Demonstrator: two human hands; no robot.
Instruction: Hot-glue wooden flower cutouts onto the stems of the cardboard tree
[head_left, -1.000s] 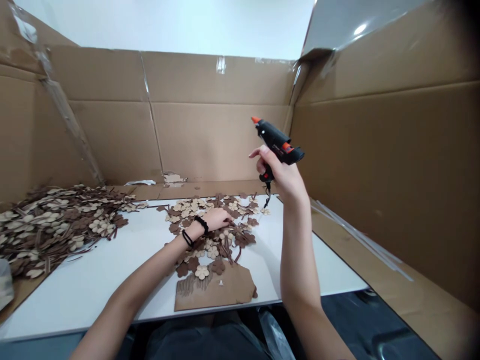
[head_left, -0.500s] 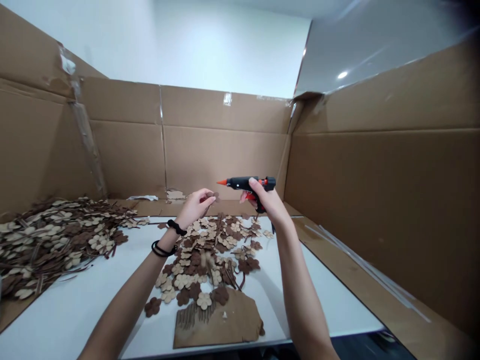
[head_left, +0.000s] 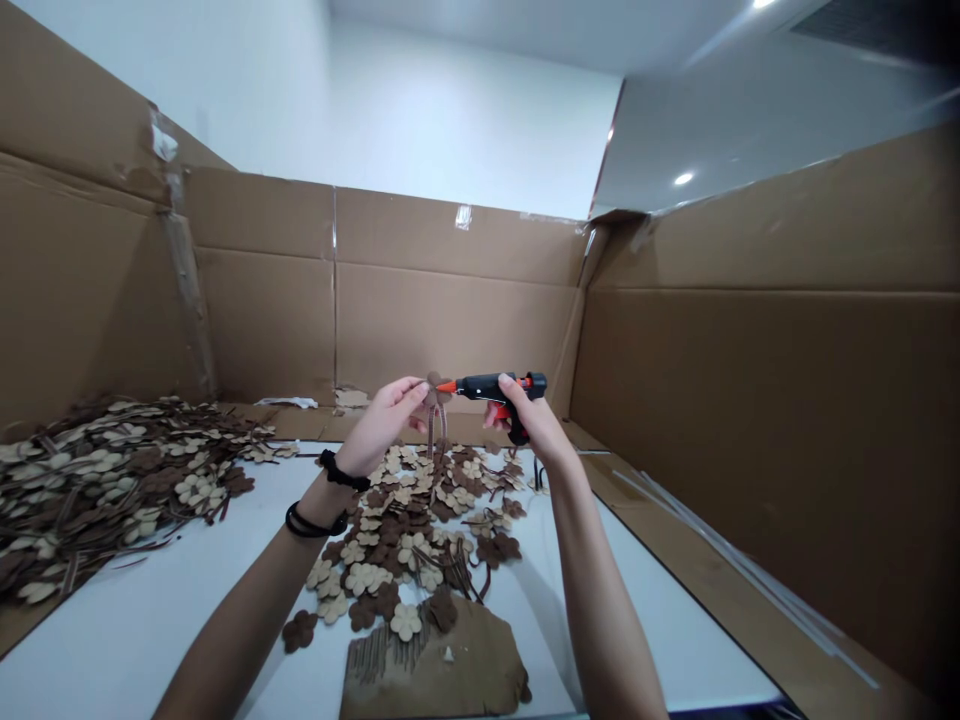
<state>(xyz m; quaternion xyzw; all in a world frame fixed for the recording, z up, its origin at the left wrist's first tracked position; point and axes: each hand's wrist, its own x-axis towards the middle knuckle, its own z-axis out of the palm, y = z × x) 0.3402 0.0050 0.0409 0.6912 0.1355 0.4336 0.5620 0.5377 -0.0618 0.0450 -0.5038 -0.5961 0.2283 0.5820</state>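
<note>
Between the fingertips of my left hand (head_left: 397,412) is a brown flower cutout (head_left: 434,384), held up above the table. A looped strip (head_left: 438,430) hangs down just below the flower. My right hand (head_left: 531,415) is wrapped round the handle of a black glue gun (head_left: 491,386). Its orange nozzle points left, with the tip at the flower's face; whether it touches, I cannot tell. Beneath both hands lies a loose pile of brown and beige flower cutouts (head_left: 409,550), mixed with thin dark strips.
A torn cardboard piece (head_left: 465,665) lies at the table's near edge. At the left is a larger heap of flowers and strips (head_left: 120,470). Clear glue sticks (head_left: 750,570) lie along the right side. Tall cardboard walls (head_left: 450,310) enclose the white table (head_left: 210,600).
My left hand has turned the flower upright, and the hanging strip now shows. The glue gun's nozzle and the flower have come together. The view has tilted up slightly.
</note>
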